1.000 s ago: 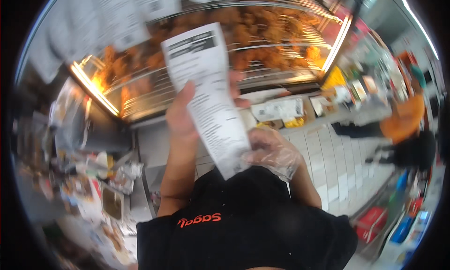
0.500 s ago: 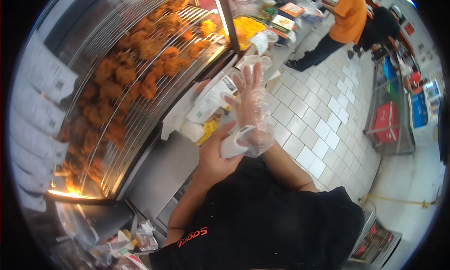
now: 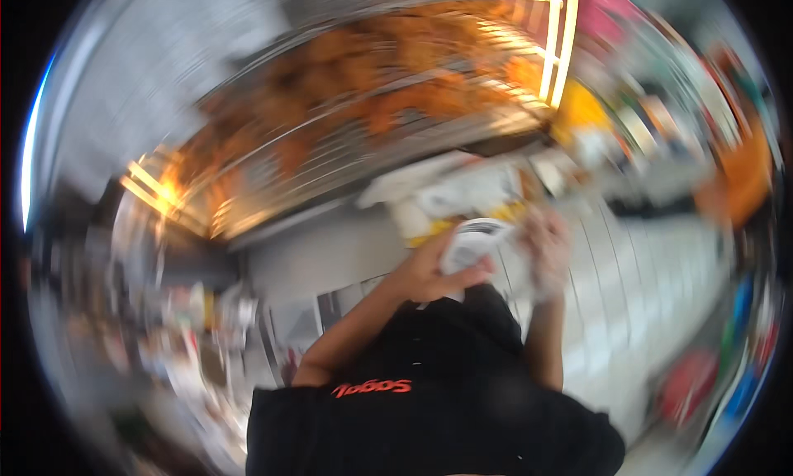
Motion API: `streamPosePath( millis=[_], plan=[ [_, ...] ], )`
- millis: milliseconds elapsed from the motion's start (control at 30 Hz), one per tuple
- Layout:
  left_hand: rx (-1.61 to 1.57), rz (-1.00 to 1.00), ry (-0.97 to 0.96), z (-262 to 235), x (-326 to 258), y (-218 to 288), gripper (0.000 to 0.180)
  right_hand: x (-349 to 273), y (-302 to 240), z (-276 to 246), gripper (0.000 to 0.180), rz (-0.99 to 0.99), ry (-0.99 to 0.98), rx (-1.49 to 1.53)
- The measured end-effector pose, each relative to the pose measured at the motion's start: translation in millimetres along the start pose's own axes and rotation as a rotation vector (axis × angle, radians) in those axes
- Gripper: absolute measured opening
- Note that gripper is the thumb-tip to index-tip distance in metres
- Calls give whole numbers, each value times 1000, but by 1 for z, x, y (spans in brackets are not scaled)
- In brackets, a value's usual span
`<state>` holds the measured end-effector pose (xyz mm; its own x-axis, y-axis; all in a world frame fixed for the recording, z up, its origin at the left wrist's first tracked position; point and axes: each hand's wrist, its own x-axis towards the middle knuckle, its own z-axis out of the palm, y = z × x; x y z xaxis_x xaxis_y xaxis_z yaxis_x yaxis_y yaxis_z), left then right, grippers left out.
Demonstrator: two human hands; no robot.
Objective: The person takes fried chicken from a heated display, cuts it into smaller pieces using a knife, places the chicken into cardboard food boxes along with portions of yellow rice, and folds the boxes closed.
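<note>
A wide heated display case fills the upper half of the frame, its wire racks loaded with orange-brown fried pieces and lit by glowing bars at the centre left and upper right; everything is smeared by motion blur. Below it, a grey counter front runs across the middle, and pale floor tiles spread down the right side. The person's black shirt with a red mark on it takes up the lower centre. At the far right edge an orange blur shows, too smeared to identify. The left hand, bare, rises from the lower centre and is clenched around a crumpled white paper, which sits just right of the frame's centre, in front of the counter. The right hand, in a clear plastic glove, is just beside the paper on its right; the blur hides whether it touches or grasps it.
</note>
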<state>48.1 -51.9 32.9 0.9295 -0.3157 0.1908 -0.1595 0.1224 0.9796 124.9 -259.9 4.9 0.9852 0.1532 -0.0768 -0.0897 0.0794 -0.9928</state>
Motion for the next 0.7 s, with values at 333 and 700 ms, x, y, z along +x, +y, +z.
streamPosePath(
  millis=[333,700],
  plan=[
    [-63,342,584,-8,-14,36,60,68,-7,35,7,-100,-865,-259],
    [49,490,1386,13,-210,49,79,28,-11,203,17,-259,-1563,-333]
  ],
)
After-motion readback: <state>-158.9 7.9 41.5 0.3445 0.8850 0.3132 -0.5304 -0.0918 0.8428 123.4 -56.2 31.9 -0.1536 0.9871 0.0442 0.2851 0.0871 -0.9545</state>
